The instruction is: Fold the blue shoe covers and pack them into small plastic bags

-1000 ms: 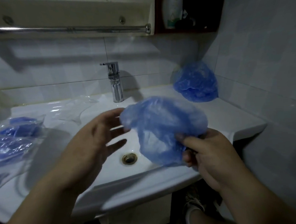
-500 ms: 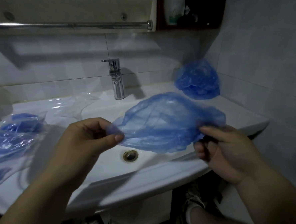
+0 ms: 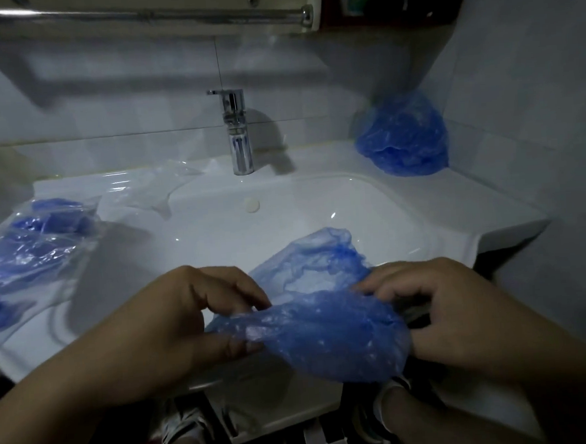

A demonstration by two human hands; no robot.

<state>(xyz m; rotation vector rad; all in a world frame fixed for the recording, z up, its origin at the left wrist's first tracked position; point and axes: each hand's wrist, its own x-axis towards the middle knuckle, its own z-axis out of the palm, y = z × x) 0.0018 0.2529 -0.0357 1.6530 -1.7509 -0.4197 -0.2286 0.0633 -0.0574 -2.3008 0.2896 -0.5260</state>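
A thin blue shoe cover is stretched between my hands over the front edge of the white sink. My left hand pinches its left end between thumb and fingers. My right hand grips its right end with curled fingers. Part of the cover rises loosely behind my hands. A heap of loose blue shoe covers lies in the back right corner of the counter. Clear plastic bags holding folded blue covers lie on the left of the counter.
A chrome tap stands behind the basin, with a flat clear bag to its left. A towel rail runs overhead. Tiled walls close in at the back and right. My shoes and a checkered floor show below the sink.
The cover, first bunched in my right hand, was spread wide between both hands, and both hands have now come closer together and lower, towards the sink's front edge.
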